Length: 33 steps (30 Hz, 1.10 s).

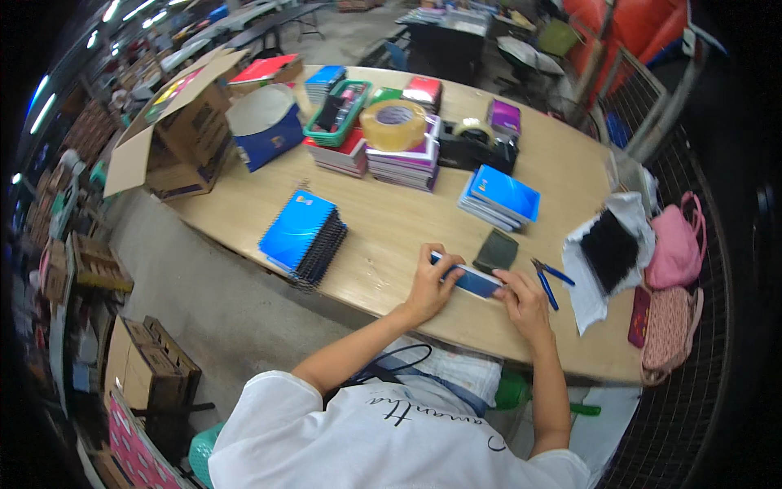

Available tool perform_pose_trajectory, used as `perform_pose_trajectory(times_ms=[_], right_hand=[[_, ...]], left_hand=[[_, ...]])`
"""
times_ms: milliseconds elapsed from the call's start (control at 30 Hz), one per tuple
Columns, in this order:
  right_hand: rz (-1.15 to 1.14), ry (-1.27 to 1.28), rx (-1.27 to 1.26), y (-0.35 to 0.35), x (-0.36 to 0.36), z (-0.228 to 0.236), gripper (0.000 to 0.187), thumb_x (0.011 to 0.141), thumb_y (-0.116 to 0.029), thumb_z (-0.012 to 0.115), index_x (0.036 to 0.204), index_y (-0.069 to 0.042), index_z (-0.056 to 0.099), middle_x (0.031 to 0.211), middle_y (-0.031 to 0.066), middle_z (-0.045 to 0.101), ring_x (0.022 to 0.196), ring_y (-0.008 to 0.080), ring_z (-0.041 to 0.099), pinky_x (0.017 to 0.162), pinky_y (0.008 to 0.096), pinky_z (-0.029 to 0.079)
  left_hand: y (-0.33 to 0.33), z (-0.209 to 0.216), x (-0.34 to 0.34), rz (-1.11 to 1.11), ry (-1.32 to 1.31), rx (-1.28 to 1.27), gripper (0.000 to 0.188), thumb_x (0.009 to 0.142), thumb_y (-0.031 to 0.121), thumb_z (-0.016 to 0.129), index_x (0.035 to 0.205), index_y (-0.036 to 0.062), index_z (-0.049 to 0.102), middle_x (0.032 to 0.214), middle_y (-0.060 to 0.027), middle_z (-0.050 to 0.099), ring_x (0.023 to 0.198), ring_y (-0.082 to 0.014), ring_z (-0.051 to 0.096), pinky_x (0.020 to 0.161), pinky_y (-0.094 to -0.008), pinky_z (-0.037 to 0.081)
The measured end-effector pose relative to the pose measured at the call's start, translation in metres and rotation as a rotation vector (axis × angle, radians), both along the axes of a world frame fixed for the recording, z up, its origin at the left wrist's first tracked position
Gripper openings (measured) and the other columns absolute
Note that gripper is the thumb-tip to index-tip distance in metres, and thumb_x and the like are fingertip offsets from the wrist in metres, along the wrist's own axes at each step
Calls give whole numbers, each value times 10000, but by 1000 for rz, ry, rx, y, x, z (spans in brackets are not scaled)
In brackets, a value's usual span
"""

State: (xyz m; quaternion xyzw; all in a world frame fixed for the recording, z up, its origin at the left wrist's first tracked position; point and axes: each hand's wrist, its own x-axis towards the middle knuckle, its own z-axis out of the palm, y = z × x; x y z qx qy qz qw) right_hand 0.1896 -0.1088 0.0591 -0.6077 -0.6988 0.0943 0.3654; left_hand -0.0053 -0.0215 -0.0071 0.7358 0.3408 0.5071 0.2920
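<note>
Both hands pinch a thin blue notebook at its opposite ends, the left hand (pixel 430 290) on one and the right hand (pixel 525 305) on the other, with the blue notebook (pixel 476 281) tilted near the front edge of the counter (pixel 391 232), though whether it touches the surface I cannot tell. Just beyond it lies a dark green square pad (pixel 495 250), and blue-handled cutters (pixel 552 281) lie open beside the right hand. Spiral notebooks (pixel 301 232) are stacked to the left, while a smaller pile of blue notebooks (pixel 505 194) sits farther back.

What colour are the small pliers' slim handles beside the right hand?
The slim handles are blue, best in the head view.
</note>
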Motion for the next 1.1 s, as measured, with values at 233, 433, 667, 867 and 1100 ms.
perform_pose_trajectory(times_ms=[233,433,667,867,1100], right_hand=[[-63,-219,192,-1,6,-11,228,816,-91,665,1032,-23,631,951,157,589,808,349,587,702,420,470],[41,-106,42,2,-7,3,211,846,-119,645,1014,-2,597,1017,196,563,820,377,536,689,418,436],[126,-146,-34,16,16,8,358,918,-309,564,1111,-20,648,1217,215,560,1078,390,531,938,451,408],[90,-335,-271,53,36,4,569,762,-216,744,1305,-159,585,1478,312,275,1334,477,307,1099,493,287],[125,-506,-213,58,21,3,451,789,-262,709,1227,-174,646,1437,323,302,1301,479,332,1077,484,319]], left_hand=[[3,-9,21,-81,-55,88,173,825,104,692,987,87,635,1029,-142,429,965,-304,500,848,-393,437],[-1,0,8,-94,-117,51,163,828,108,687,980,88,629,1027,-139,422,999,-310,491,879,-387,429],[3,-8,10,-86,-129,91,178,825,136,702,976,89,619,1023,-133,422,996,-302,484,900,-385,423],[-1,1,3,-155,-104,112,420,727,327,809,985,82,587,1040,-142,409,1025,-320,461,893,-382,416],[-2,2,2,-133,-94,117,440,700,339,825,930,68,565,1035,-154,408,1011,-325,461,866,-393,422]])
